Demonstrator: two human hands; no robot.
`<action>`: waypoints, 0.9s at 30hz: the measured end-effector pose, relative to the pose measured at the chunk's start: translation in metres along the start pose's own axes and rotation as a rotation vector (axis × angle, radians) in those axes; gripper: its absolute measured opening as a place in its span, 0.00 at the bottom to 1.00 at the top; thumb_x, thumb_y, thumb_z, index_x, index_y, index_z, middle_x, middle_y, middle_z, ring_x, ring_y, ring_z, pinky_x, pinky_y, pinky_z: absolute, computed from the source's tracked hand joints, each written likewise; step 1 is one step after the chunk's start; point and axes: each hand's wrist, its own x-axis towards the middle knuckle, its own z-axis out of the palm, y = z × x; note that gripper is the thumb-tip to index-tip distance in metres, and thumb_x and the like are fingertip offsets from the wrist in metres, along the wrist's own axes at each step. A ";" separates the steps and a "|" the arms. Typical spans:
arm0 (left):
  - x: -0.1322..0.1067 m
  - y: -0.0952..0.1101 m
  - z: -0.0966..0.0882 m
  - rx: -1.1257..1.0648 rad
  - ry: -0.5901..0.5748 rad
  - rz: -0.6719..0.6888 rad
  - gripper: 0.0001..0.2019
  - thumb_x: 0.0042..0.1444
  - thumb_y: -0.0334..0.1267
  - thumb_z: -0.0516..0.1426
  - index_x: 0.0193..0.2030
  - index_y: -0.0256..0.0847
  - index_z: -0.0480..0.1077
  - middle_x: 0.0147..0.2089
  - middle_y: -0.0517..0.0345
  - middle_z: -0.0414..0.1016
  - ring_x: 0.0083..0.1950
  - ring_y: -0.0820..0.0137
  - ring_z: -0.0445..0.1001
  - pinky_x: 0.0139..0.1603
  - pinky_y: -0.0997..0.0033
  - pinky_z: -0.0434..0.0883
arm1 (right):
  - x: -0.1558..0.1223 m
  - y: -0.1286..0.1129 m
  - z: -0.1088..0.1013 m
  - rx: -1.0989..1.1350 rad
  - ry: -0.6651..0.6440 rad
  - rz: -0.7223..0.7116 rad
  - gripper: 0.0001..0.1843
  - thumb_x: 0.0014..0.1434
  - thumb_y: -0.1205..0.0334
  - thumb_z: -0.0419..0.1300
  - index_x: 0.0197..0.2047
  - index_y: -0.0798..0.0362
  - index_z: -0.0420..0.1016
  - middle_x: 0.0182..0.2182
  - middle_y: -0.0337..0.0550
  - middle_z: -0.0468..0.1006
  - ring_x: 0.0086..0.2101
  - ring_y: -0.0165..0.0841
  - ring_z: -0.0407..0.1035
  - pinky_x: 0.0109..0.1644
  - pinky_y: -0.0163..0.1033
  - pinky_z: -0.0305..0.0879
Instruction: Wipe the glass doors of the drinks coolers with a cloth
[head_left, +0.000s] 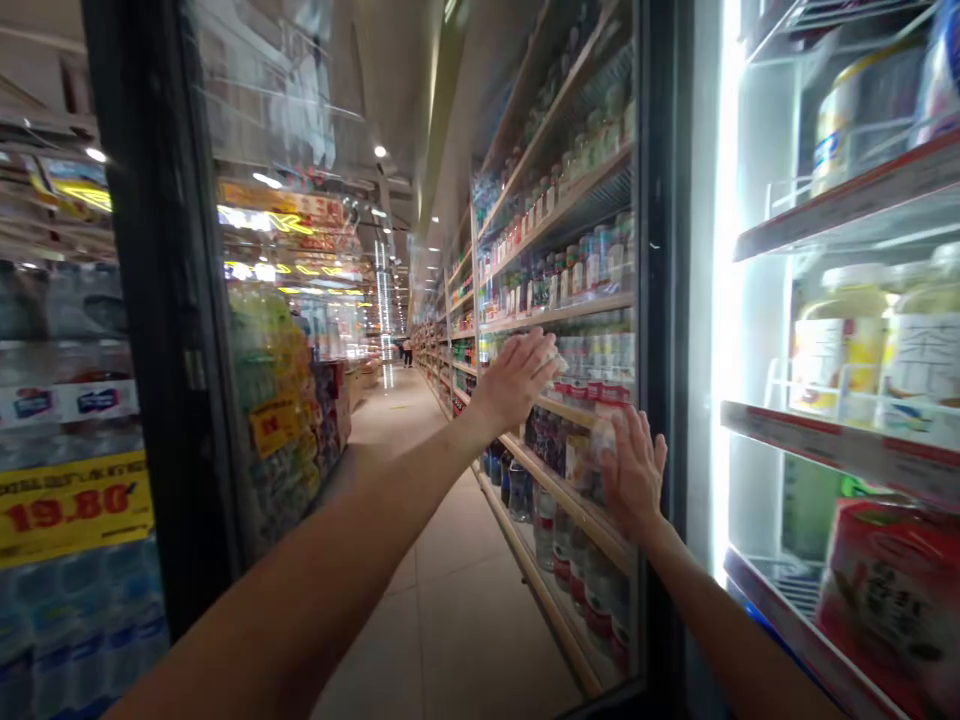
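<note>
A glass cooler door (420,470) with a black frame stands open in front of me. My left hand (517,378) reaches across and lies against the glass, pressing a crumpled whitish cloth (559,364) that shows only at its fingertips. Whether it is fabric or paper I cannot tell. To the right and lower, my right hand (634,470) rests on the same pane near the frame, fingers spread and nothing visible in them. A pale reflection shows beside its fingers.
On the right are lit cooler shelves (825,440) with bottled drinks (840,335) and a red pack (892,600). Bottled water (82,620) and a yellow price sign (75,505) stand at left. Through the glass, an aisle floor (390,420) runs beside long drink shelves.
</note>
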 end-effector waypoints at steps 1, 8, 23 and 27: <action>-0.005 0.013 0.005 -0.024 -0.019 0.065 0.19 0.60 0.32 0.47 0.58 0.37 0.60 0.66 0.47 0.53 0.68 0.58 0.46 0.65 0.52 0.51 | -0.001 0.004 -0.001 -0.005 0.004 0.004 0.29 0.62 0.61 0.43 0.66 0.49 0.44 0.62 0.53 0.55 0.62 0.42 0.48 0.61 0.59 0.44; -0.035 0.071 0.033 -0.153 -0.099 0.492 0.17 0.57 0.32 0.49 0.53 0.37 0.66 0.63 0.51 0.60 0.66 0.61 0.54 0.64 0.58 0.55 | -0.013 0.026 -0.003 -0.033 0.006 0.032 0.27 0.63 0.60 0.43 0.65 0.53 0.50 0.62 0.54 0.56 0.62 0.43 0.47 0.61 0.57 0.44; -0.043 0.123 0.059 -0.277 -0.175 0.564 0.15 0.57 0.34 0.51 0.50 0.40 0.68 0.62 0.52 0.61 0.65 0.63 0.56 0.64 0.59 0.55 | 0.000 0.043 -0.021 0.013 0.035 0.140 0.25 0.63 0.59 0.41 0.61 0.57 0.56 0.61 0.57 0.56 0.62 0.43 0.48 0.61 0.58 0.46; 0.006 0.059 0.036 -0.190 -0.115 0.341 0.18 0.57 0.31 0.50 0.54 0.42 0.65 0.64 0.50 0.58 0.66 0.61 0.53 0.64 0.54 0.54 | 0.004 0.041 -0.018 0.021 0.059 0.153 0.25 0.63 0.59 0.41 0.62 0.56 0.56 0.61 0.57 0.56 0.62 0.43 0.48 0.60 0.59 0.46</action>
